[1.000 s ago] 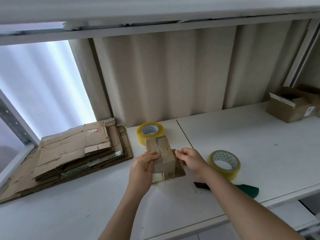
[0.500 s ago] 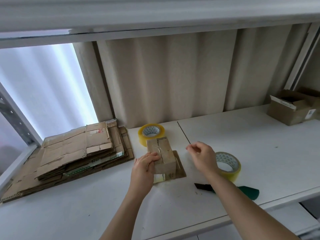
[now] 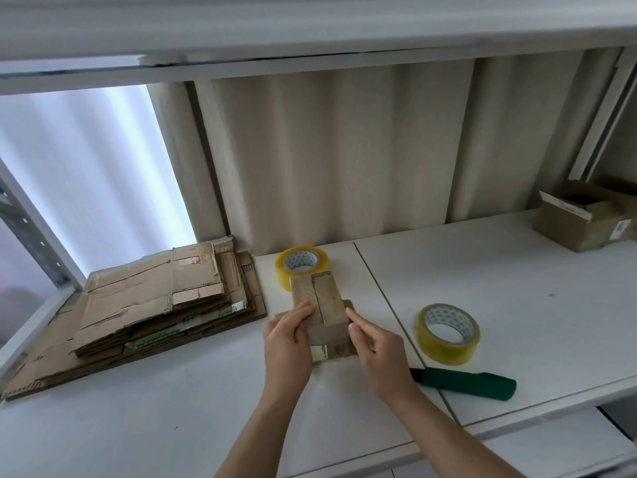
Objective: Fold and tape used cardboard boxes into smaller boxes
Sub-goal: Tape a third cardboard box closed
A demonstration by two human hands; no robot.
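Note:
A small folded cardboard box [image 3: 322, 301] stands on the white table [image 3: 482, 281], its two top flaps meeting in a seam down the middle. A flat piece of cardboard lies under it. My left hand [image 3: 287, 339] grips the box's left side, with the fingers curled over the top left flap. My right hand [image 3: 375, 346] rests against the box's right side, index finger stretched along the edge. One yellow tape roll [image 3: 301, 265] sits just behind the box, and a second tape roll [image 3: 448, 334] lies to the right of my right hand.
A green-handled knife [image 3: 468, 382] lies near the table's front edge, right of my right arm. A stack of flattened cardboard [image 3: 155, 305] fills the left of the table. An open brown box [image 3: 579, 220] stands at the far right. A curtain hangs behind.
Half a second ago my right hand was lifted off the box towards the right tape roll; it is now back against the box's right side. My left hand stayed on the box.

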